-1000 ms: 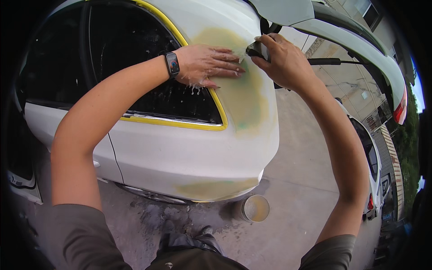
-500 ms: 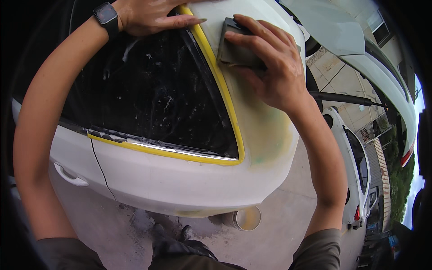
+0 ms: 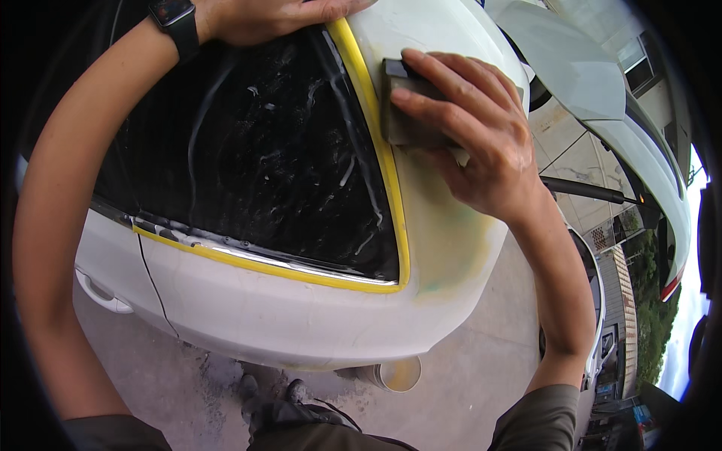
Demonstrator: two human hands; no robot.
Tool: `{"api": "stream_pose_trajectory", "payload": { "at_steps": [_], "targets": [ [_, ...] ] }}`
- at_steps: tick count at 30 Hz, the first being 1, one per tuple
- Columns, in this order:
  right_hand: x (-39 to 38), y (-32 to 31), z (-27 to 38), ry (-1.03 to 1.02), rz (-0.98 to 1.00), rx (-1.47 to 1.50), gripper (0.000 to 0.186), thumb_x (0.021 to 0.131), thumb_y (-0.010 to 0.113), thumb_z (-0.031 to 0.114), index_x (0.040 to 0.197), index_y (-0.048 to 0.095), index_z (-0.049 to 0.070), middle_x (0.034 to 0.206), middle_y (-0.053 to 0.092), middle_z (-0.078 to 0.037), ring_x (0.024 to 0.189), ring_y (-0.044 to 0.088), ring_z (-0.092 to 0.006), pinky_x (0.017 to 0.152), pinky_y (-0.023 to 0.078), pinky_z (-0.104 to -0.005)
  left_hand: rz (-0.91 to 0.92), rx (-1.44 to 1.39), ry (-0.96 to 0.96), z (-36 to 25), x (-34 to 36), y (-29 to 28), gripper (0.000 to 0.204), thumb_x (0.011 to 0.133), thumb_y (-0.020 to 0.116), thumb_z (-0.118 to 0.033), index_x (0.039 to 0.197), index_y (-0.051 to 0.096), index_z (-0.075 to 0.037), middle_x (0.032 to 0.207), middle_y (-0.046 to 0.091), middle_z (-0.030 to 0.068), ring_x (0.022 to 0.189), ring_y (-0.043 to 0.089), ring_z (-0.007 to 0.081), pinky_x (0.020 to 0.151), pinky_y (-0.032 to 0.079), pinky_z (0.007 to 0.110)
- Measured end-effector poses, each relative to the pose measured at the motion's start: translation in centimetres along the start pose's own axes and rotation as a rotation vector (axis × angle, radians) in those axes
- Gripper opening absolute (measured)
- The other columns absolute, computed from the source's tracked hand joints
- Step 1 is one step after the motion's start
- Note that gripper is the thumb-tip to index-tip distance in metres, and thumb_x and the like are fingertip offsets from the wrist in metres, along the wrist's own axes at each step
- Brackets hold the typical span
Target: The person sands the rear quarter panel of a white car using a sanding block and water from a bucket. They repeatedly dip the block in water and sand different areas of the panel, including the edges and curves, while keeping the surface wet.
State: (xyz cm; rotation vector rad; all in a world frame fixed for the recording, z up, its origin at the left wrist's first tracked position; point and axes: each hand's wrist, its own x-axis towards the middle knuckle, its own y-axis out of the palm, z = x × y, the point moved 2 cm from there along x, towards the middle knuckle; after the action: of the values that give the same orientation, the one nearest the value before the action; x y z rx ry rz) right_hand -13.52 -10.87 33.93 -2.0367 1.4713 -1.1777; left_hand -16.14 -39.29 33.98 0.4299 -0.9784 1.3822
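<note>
My right hand point(image 3: 485, 131) grips a dark grey sanding block point(image 3: 415, 120), fingers over its top and side. The block lies against the white rear pillar of a car point(image 3: 316, 319), just right of the yellow masking tape point(image 3: 399, 203). That tape runs round the corner of a dark, wet side window point(image 3: 278, 150). Under and below my right hand is a sanded patch point(image 3: 447, 240) with yellowish and greenish tones. My left hand point(image 3: 263, 16) rests flat above the window, its thumb stretched across the tape; the upper edge cuts off its other fingers.
The raised tailgate point(image 3: 575, 75) and its strut point(image 3: 587, 189) stand to the right. A bucket point(image 3: 400, 373) of cloudy liquid is on the concrete floor below the car's side. A second white car point(image 3: 589, 259) is partly hidden behind my right forearm. A door handle point(image 3: 105, 295) juts out at left.
My right hand has slid the sanding block a little down the pillar beside the tape. The left hand sits higher along the window's upper edge. Fresh wet streaks show on the glass.
</note>
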Motion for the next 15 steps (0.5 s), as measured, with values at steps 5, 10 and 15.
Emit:
{"api": "stream_pose_trajectory", "payload": {
  "at_steps": [5, 10, 15],
  "targets": [
    [-2.0, -0.7, 0.3, -0.089, 0.138, -0.093, 0.064, 0.067, 0.086, 0.005, 0.128, 0.075, 0.025, 0.146, 0.069, -0.006, 0.132, 0.066, -0.0311, 0.12, 0.043, -0.0517, -0.031, -0.049, -0.019, 0.1, -0.3, 0.3, 0.059, 0.099, 0.06, -0.042, 0.146, 0.063, -0.006, 0.152, 0.061, 0.0188, 0.143, 0.055, 0.0351, 0.125, 0.037, 0.049],
    [2.1, -0.5, -0.4, -0.034, 0.13, -0.096, 0.063, 0.072, 0.087, 0.005, 0.132, 0.073, 0.02, 0.15, 0.064, -0.007, 0.137, 0.061, -0.0324, 0.116, 0.046, -0.0513, -0.027, 0.029, -0.003, 0.3, -0.4, 0.6, 0.058, 0.099, 0.058, -0.042, 0.145, 0.064, -0.007, 0.149, 0.063, 0.0183, 0.141, 0.057, 0.0354, 0.124, 0.039, 0.047],
    [-1.2, -1.1, 1.9, -0.091, 0.267, -0.243, 0.062, 0.073, 0.088, 0.011, 0.132, 0.074, 0.026, 0.146, 0.069, -0.003, 0.133, 0.064, -0.0286, 0.116, 0.045, -0.0471, -0.072, -0.024, -0.055, 0.4, -0.6, 0.8, 0.058, 0.1, 0.057, -0.046, 0.144, 0.066, -0.008, 0.147, 0.065, 0.0173, 0.14, 0.058, 0.0353, 0.123, 0.041, 0.048]
  ]
}}
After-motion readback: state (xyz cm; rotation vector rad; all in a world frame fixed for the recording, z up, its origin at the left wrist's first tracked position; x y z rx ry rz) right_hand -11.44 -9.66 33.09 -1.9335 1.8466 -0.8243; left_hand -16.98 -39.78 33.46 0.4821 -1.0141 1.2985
